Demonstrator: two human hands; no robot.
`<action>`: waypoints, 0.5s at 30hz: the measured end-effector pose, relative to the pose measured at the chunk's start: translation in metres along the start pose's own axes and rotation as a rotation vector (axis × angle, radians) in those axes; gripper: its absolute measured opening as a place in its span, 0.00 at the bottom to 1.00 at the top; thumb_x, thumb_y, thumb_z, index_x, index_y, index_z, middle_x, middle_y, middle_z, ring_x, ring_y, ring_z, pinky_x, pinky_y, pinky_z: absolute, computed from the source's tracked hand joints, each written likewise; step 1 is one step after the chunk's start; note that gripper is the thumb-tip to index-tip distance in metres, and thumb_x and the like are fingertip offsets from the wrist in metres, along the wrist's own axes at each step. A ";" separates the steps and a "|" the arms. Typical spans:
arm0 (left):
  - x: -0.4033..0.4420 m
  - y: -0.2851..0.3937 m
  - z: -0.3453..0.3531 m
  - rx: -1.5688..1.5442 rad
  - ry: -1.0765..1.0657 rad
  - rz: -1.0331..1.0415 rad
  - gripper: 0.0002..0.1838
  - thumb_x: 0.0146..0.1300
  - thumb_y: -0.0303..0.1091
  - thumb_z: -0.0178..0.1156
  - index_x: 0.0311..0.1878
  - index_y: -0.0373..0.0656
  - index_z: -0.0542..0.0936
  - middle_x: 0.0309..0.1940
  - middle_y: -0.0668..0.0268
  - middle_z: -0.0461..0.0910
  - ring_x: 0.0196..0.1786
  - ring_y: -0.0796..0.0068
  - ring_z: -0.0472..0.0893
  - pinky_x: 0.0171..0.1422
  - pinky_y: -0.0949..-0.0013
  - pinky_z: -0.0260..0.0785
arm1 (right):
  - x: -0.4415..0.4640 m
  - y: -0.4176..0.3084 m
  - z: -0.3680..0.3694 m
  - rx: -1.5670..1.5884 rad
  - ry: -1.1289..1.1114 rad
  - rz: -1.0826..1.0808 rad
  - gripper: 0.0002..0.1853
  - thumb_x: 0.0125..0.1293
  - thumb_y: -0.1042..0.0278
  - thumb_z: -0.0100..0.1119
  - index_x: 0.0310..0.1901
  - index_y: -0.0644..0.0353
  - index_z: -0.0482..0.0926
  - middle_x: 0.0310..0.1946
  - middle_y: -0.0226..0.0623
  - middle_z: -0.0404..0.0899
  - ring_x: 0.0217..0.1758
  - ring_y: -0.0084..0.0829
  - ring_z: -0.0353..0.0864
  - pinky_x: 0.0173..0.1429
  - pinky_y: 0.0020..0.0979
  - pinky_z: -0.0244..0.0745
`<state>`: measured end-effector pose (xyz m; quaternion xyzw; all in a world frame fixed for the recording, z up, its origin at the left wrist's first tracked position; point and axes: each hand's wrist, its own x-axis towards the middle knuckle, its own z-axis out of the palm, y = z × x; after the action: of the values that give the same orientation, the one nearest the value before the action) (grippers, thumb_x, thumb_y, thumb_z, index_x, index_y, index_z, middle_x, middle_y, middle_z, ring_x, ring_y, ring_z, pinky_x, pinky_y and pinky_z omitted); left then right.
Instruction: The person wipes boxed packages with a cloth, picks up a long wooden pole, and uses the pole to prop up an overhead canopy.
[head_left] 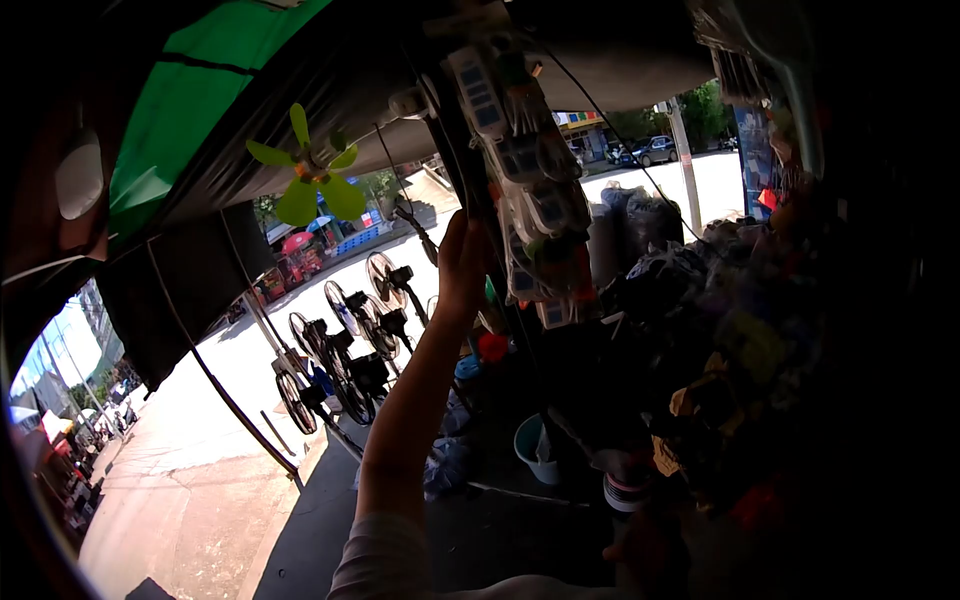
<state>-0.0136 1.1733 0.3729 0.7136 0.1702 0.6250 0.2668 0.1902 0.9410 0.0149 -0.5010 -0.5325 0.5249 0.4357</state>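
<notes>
My left arm reaches up through the middle of the head view. My left hand (461, 262) is in shadow, closed against a dark upright pole (463, 165); some of its fingers are hidden. Just right of it hangs a column of clear-wrapped packages (540, 200), with pale and greenish items inside. Low on the right, a dim shape looks like part of my right hand (618, 550). Its fingers are lost in the dark. Above that shape is a round item with pale stripes (625, 490).
Several black standing fans (345, 345) are left of my arm. A yellow-green fan blade (310, 175) hangs under the dark canopy (350, 60). A light-blue bucket (537, 450) sits on the ground. Shadowed goods pile up at right (720, 330). Beyond is a sunlit street (190, 470).
</notes>
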 end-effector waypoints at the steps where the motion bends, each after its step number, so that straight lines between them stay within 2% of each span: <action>1: 0.011 0.012 0.010 -0.008 -0.060 0.030 0.12 0.69 0.36 0.42 0.48 0.39 0.70 0.16 0.77 0.61 0.17 0.89 0.59 0.21 0.81 0.50 | -0.002 0.001 -0.003 -0.003 -0.006 0.003 0.18 0.55 0.52 0.59 0.34 0.62 0.76 0.31 0.36 0.77 0.37 0.31 0.76 0.43 0.33 0.71; 3: 0.041 0.026 0.024 -0.025 -0.080 0.028 0.16 0.69 0.35 0.43 0.55 0.38 0.67 0.18 0.75 0.63 0.19 0.88 0.61 0.21 0.79 0.53 | -0.007 0.003 -0.008 0.001 -0.003 0.003 0.18 0.55 0.52 0.59 0.34 0.62 0.76 0.31 0.36 0.77 0.37 0.31 0.76 0.43 0.33 0.71; 4: 0.053 0.039 0.032 -0.024 -0.008 0.033 0.17 0.68 0.34 0.43 0.57 0.37 0.66 0.18 0.73 0.64 0.19 0.86 0.63 0.21 0.78 0.56 | -0.010 0.003 -0.011 0.001 -0.002 0.007 0.18 0.55 0.52 0.59 0.34 0.62 0.76 0.31 0.36 0.77 0.37 0.31 0.75 0.43 0.33 0.71; 5: 0.068 0.044 0.033 -0.078 0.089 -0.015 0.16 0.67 0.32 0.44 0.55 0.36 0.68 0.19 0.72 0.65 0.19 0.86 0.64 0.21 0.80 0.58 | -0.014 0.005 -0.013 0.007 -0.001 0.010 0.18 0.55 0.52 0.59 0.34 0.62 0.76 0.31 0.36 0.77 0.37 0.31 0.75 0.43 0.33 0.71; 7: 0.099 0.044 0.017 -0.215 0.128 -0.195 0.16 0.66 0.31 0.45 0.54 0.35 0.69 0.18 0.72 0.65 0.18 0.86 0.63 0.21 0.81 0.58 | -0.020 0.005 -0.018 0.011 -0.002 0.011 0.18 0.55 0.52 0.59 0.34 0.61 0.77 0.31 0.36 0.77 0.37 0.31 0.75 0.43 0.33 0.70; 9: 0.083 0.074 0.030 -0.090 0.086 0.022 0.16 0.65 0.29 0.44 0.54 0.35 0.70 0.18 0.73 0.64 0.17 0.86 0.62 0.20 0.81 0.55 | -0.022 0.005 -0.025 0.013 0.005 0.003 0.18 0.55 0.52 0.59 0.33 0.61 0.77 0.31 0.36 0.77 0.38 0.31 0.75 0.43 0.33 0.70; 10: 0.071 0.091 0.038 -0.058 0.019 0.240 0.15 0.64 0.27 0.45 0.53 0.36 0.70 0.18 0.73 0.63 0.17 0.87 0.61 0.20 0.81 0.53 | -0.023 0.003 -0.030 0.032 0.018 -0.009 0.18 0.55 0.52 0.59 0.33 0.61 0.77 0.31 0.36 0.77 0.38 0.31 0.75 0.43 0.33 0.70; 11: 0.067 0.101 0.037 -0.068 0.066 0.436 0.16 0.63 0.26 0.45 0.55 0.37 0.69 0.18 0.73 0.63 0.18 0.87 0.60 0.20 0.81 0.53 | -0.026 0.003 -0.032 0.041 0.028 -0.009 0.18 0.55 0.52 0.59 0.33 0.61 0.77 0.31 0.36 0.77 0.38 0.31 0.75 0.43 0.33 0.70; 13: 0.080 0.093 0.018 -0.064 0.369 0.577 0.19 0.63 0.24 0.44 0.58 0.38 0.66 0.17 0.73 0.63 0.14 0.88 0.56 0.16 0.82 0.47 | -0.033 0.000 -0.036 0.051 0.033 -0.004 0.18 0.55 0.52 0.59 0.33 0.61 0.77 0.31 0.36 0.77 0.38 0.31 0.75 0.43 0.33 0.70; 14: 0.088 0.074 -0.007 -0.036 0.359 0.573 0.19 0.63 0.24 0.44 0.59 0.37 0.65 0.19 0.70 0.66 0.14 0.87 0.58 0.16 0.82 0.49 | -0.035 -0.001 -0.037 0.056 0.031 -0.004 0.18 0.55 0.52 0.59 0.33 0.61 0.77 0.31 0.36 0.77 0.38 0.31 0.75 0.44 0.33 0.70; 15: 0.094 0.045 -0.029 -0.137 0.311 0.525 0.20 0.63 0.25 0.44 0.59 0.37 0.64 0.22 0.67 0.70 0.15 0.86 0.61 0.16 0.82 0.51 | -0.036 -0.001 -0.036 0.055 0.030 -0.006 0.18 0.55 0.52 0.59 0.33 0.61 0.77 0.31 0.36 0.77 0.38 0.31 0.75 0.44 0.33 0.70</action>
<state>-0.0311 1.1966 0.4771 0.6094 -0.0237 0.7841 0.1148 0.2303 0.9094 0.0203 -0.4949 -0.5127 0.5308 0.4588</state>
